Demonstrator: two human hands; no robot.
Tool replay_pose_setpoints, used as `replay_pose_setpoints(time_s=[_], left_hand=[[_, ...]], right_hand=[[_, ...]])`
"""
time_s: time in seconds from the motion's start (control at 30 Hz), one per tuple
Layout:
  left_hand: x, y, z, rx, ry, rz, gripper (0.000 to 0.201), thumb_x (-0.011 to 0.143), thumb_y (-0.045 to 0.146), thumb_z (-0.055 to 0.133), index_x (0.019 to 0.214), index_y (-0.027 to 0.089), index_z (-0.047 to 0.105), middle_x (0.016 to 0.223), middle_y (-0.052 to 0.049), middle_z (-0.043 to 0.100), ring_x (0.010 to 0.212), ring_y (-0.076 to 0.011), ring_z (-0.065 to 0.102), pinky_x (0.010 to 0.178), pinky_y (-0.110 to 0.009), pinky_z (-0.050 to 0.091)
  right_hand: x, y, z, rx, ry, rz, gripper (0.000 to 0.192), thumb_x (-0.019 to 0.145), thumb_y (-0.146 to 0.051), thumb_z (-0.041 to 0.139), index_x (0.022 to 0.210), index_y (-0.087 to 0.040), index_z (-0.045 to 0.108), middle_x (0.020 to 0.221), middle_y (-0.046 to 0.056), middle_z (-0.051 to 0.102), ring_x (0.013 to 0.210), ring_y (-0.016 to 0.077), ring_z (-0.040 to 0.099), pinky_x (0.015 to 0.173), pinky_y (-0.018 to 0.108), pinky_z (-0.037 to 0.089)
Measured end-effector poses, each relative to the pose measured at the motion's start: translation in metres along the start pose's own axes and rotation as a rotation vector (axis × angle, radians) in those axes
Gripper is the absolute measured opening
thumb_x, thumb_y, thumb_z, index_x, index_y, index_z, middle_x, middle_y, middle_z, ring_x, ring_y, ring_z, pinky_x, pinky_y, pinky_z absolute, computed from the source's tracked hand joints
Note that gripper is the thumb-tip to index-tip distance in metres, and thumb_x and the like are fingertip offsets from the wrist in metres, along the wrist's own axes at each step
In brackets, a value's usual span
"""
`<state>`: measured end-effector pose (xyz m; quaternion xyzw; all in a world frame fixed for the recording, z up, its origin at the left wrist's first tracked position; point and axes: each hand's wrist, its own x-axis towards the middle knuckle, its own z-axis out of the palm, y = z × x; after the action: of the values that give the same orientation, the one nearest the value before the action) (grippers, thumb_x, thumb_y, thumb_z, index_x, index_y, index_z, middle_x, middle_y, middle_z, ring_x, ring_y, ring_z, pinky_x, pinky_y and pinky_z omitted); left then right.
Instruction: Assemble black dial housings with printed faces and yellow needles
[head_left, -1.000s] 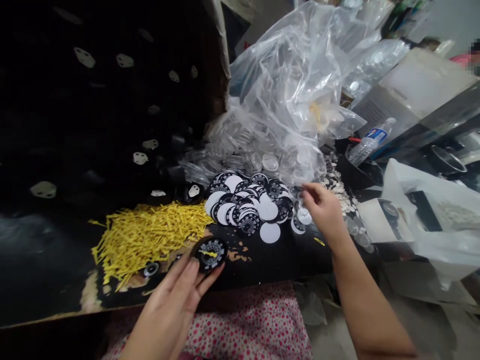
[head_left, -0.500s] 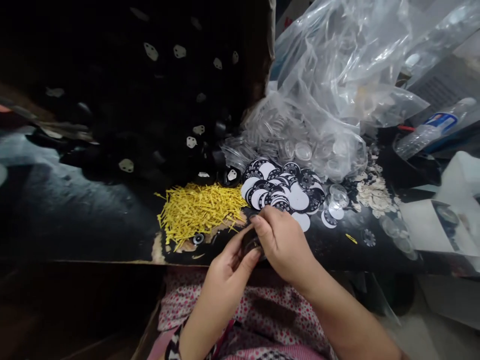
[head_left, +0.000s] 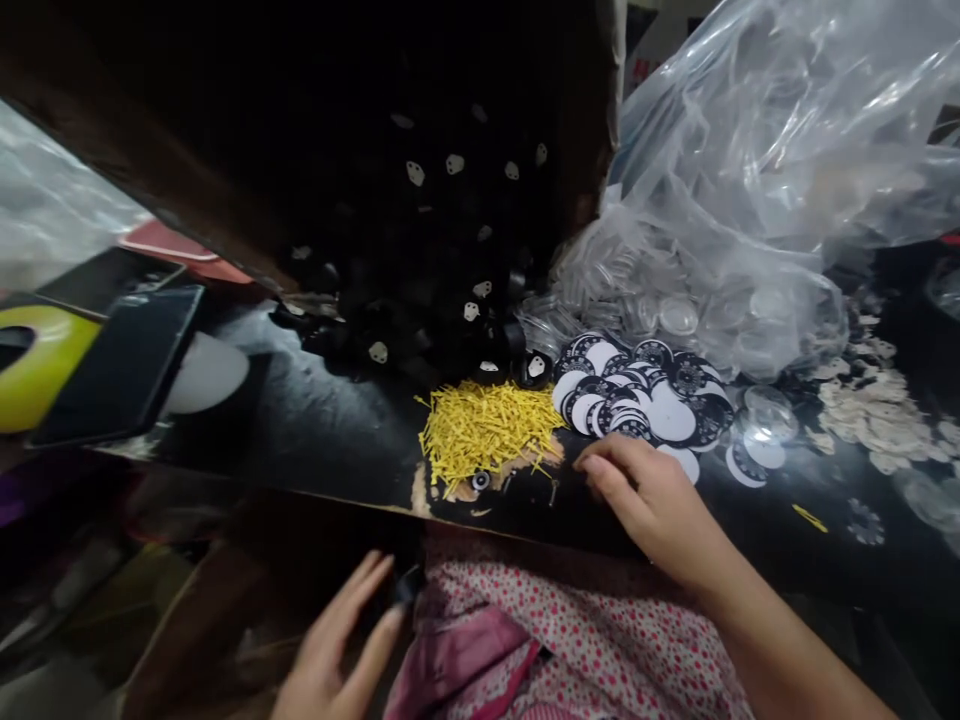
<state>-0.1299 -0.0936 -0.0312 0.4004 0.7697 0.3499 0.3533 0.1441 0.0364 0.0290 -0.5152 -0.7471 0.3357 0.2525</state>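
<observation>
My left hand (head_left: 337, 640) is below the table's front edge, over a dark cardboard box, with thumb and fingers spread. Just off its fingertips is a small black round part (head_left: 409, 585), blurred and apart from the hand as far as I can see. My right hand (head_left: 649, 495) hovers over the table's front, its fingers curled together against the thumb. Whatever its fingertips may hold is hidden. Nearest to it are a pile of black-and-white printed dial discs (head_left: 671, 412) and a heap of thin yellow pointers (head_left: 487, 430).
A large box of black parts (head_left: 420, 300) lies open at the back. Clear plastic covers (head_left: 679, 315) spill from a plastic bag (head_left: 787, 150). Cream flat pieces (head_left: 874, 405) are heaped on the right. A phone (head_left: 120, 365) and a yellow tape roll (head_left: 45, 350) are on the left.
My hands have parted. The left has let go of the dark round part and dropped down-left below the table edge; the right stays over the table. The view has turned left.
</observation>
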Motion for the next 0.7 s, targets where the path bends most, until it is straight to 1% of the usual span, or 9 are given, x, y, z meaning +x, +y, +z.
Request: replay_pose_setpoints(time_s=[0.03,0.07,0.13,0.2,0.3,0.37,0.43,0.57,0.7], left_hand=[[0.005,-0.002,-0.010,0.073,0.099,0.080,0.037,0.076,0.053,0.067,0.109,0.035,0.072,0.126,-0.003,0.068,0.128,-0.0381,0.052,0.116,-0.057,0.026],[0.013,0.002,-0.016,0.134,0.152,0.175,0.036,0.079,0.050,0.065,0.111,0.035,0.070,0.127,-0.003,0.067,0.128,-0.0365,0.051,0.117,-0.055,0.025],[0.038,0.025,-0.015,0.214,0.151,0.376,0.033,0.088,0.040,0.056,0.119,0.032,0.065,0.127,-0.005,0.065,0.124,-0.0307,0.054,0.116,-0.049,0.029],[0.072,0.056,-0.002,0.245,0.123,0.536,0.036,0.092,0.037,0.052,0.124,0.025,0.061,0.127,-0.010,0.064,0.123,-0.0282,0.056,0.113,-0.046,0.034],[0.126,0.097,0.022,0.199,0.171,0.561,0.050,0.092,0.042,0.053,0.136,0.017,0.050,0.133,-0.016,0.058,0.118,-0.0274,0.058,0.105,-0.044,0.043],[0.153,0.113,0.034,0.191,0.226,0.592,0.059,0.088,0.043,0.059,0.138,0.015,0.046,0.137,-0.018,0.053,0.121,-0.0279,0.056,0.105,-0.042,0.043],[0.170,0.122,0.042,0.212,0.248,0.623,0.060,0.085,0.042,0.064,0.136,0.013,0.048,0.136,-0.019,0.053,0.125,-0.0302,0.052,0.108,-0.044,0.039],[0.186,0.128,0.046,0.228,0.228,0.625,0.046,0.085,0.036,0.065,0.125,0.015,0.057,0.126,-0.017,0.061,0.124,-0.0323,0.054,0.107,-0.047,0.039],[0.176,0.133,0.037,0.120,0.274,0.589,0.046,0.082,0.034,0.068,0.125,0.018,0.058,0.128,-0.014,0.062,0.123,-0.0303,0.055,0.109,-0.046,0.037]], right_hand=[[0.002,-0.002,0.003,0.002,-0.024,-0.013,0.025,0.099,-0.032,0.045,0.085,-0.020,0.062,0.079,0.001,0.068,0.072,0.0161,0.060,0.071,0.031,0.039],[0.003,-0.006,0.007,0.009,-0.070,-0.043,0.023,0.098,-0.030,0.047,0.084,-0.020,0.062,0.079,0.001,0.068,0.072,0.0156,0.059,0.072,0.031,0.039],[0.005,-0.015,0.014,0.031,-0.170,-0.120,0.021,0.098,-0.028,0.049,0.083,-0.020,0.061,0.081,0.000,0.069,0.073,0.0149,0.059,0.075,0.032,0.038],[0.004,-0.022,0.016,0.032,-0.215,-0.154,0.020,0.098,-0.028,0.049,0.084,-0.020,0.061,0.082,-0.001,0.069,0.073,0.0147,0.059,0.076,0.032,0.038],[-0.003,-0.023,0.009,0.005,-0.191,-0.093,0.021,0.098,-0.026,0.048,0.083,-0.020,0.060,0.081,-0.001,0.068,0.074,0.0152,0.059,0.078,0.034,0.038],[-0.009,-0.019,0.004,0.000,-0.172,-0.031,0.021,0.098,-0.026,0.047,0.082,-0.021,0.060,0.079,-0.001,0.068,0.072,0.0152,0.060,0.078,0.035,0.038],[-0.014,-0.016,0.004,0.007,-0.172,0.006,0.022,0.097,-0.025,0.048,0.081,-0.021,0.061,0.077,-0.001,0.067,0.071,0.0154,0.059,0.077,0.034,0.039],[-0.013,-0.017,0.012,0.030,-0.220,-0.019,0.021,0.097,-0.026,0.049,0.081,-0.021,0.061,0.081,-0.001,0.069,0.074,0.0154,0.060,0.080,0.035,0.039],[-0.013,-0.022,0.010,0.021,-0.227,-0.017,0.021,0.098,-0.026,0.048,0.082,-0.021,0.061,0.082,-0.001,0.069,0.075,0.0151,0.061,0.080,0.034,0.040]])
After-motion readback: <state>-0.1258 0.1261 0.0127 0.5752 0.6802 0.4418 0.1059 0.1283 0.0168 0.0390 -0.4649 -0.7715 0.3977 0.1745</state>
